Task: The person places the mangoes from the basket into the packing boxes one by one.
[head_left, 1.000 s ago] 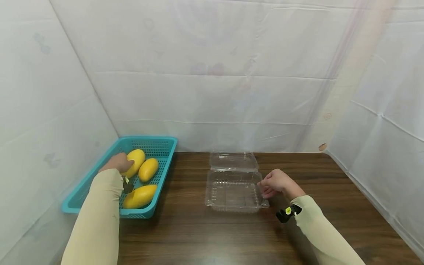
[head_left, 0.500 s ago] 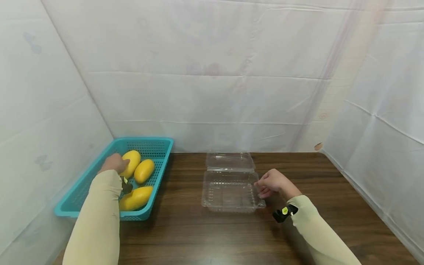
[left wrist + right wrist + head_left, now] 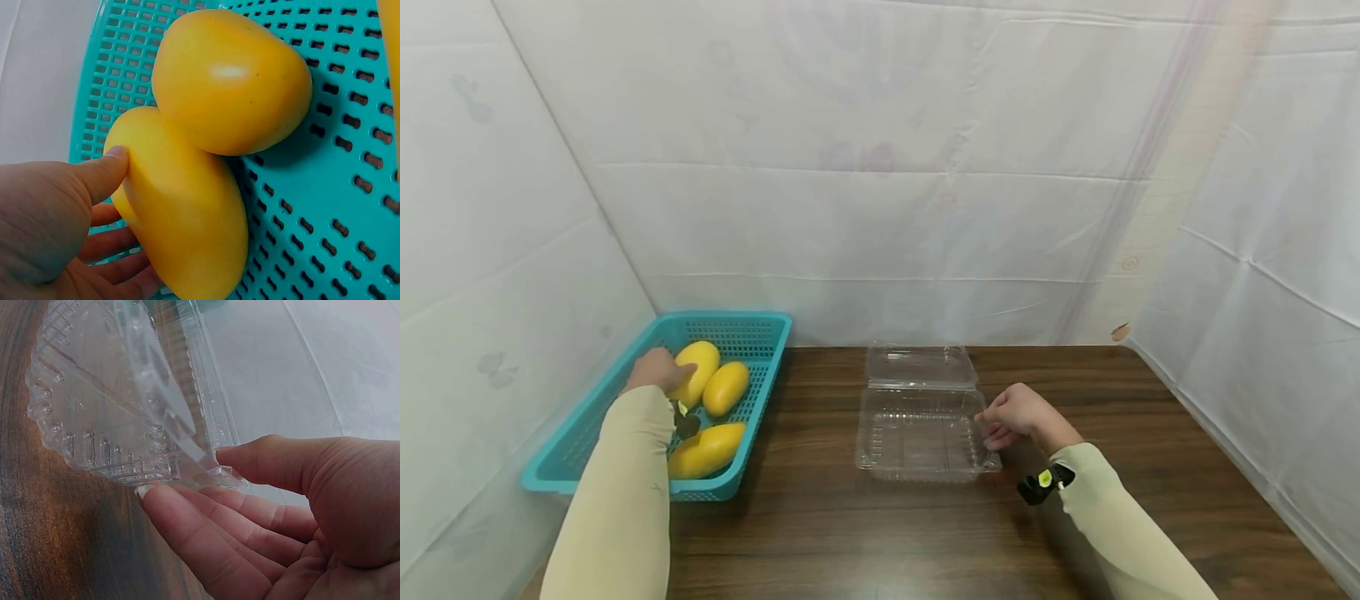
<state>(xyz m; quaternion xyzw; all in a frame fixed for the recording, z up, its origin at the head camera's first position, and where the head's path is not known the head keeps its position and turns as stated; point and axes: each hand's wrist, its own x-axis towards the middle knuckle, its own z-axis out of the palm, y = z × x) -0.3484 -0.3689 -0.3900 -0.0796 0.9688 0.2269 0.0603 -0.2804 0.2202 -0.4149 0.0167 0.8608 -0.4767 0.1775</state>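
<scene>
My left hand reaches into a blue plastic basket and holds a yellow mango. Its thumb lies on the mango's upper side, and the other fingers are bent along the flank, partly hidden. A second mango touches the held one, and a third mango lies nearer the basket's front. Farther right, a clear plastic clamshell container sits with its lid laid back. My right hand pinches the container's right rim between thumb and fingers.
A brown wood-grain table bears the basket and container. White sheeting stands behind the table and along both sides, with the basket close to the left sheet. A wrist camera is strapped below the right hand.
The head view has turned slightly right, so everything sits a little farther left in it. Both hands keep their places on the mango and the container.
</scene>
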